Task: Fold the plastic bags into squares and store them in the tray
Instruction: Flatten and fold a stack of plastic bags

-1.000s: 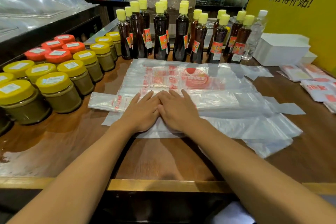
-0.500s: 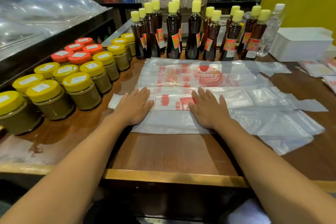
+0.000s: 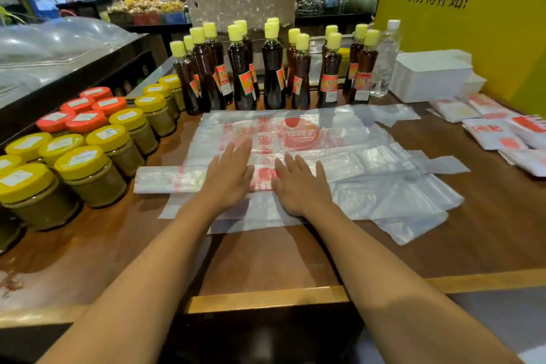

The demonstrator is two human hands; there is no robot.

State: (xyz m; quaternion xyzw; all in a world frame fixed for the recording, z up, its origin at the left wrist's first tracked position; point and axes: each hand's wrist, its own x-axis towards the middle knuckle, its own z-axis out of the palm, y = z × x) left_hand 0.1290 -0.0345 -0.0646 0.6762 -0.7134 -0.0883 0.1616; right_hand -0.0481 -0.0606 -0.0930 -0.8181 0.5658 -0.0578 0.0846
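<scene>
Bright, even indoor lighting from overhead, warm in tone. Soft glare on the glossy table [image 3: 266,260] and across the clear plastic bags [image 3: 384,186]; white sheen on the transparent covers [image 3: 59,47] at upper left. Faint, short shadows beneath the forearms. Strong wide-angle bending toward the edges, with table edge bowed. Slight motion blur on the left hand [image 3: 229,177]; background shelves soft and hazy.
</scene>
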